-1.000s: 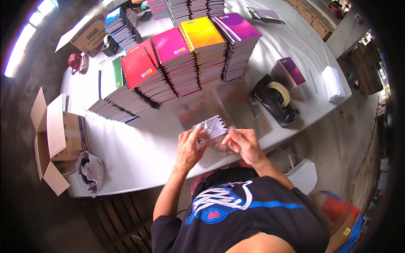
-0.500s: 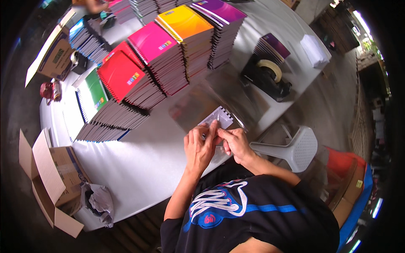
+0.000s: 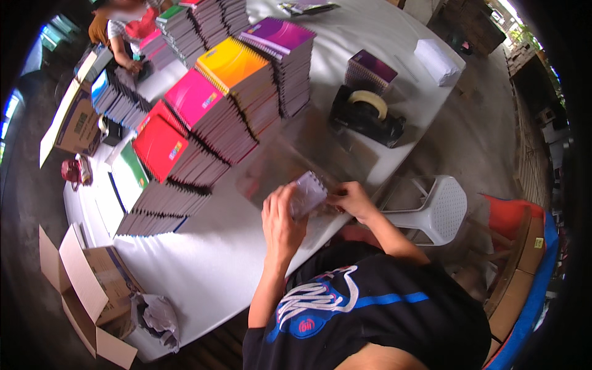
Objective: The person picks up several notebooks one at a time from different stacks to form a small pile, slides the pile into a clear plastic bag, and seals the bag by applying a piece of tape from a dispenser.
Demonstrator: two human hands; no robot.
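Right hand [image 3: 350,200] has parted from the left hand [image 3: 282,216] since half a second ago. Small white spiral-bound pad [image 3: 310,190], apparently in clear film [image 3: 301,200], sits close to the white table's [image 3: 216,265] near edge. Left holds it; right fingertips narrow just beside (can't tell if they've caught film). Step reads as working film; next move calls for steady left grip. Multicoloured lettering on red spiral notebook cover [image 3: 159,148]; white-and-blue print on black T-shirt [image 3: 407,327]; pad's writing, if any, unreadable.
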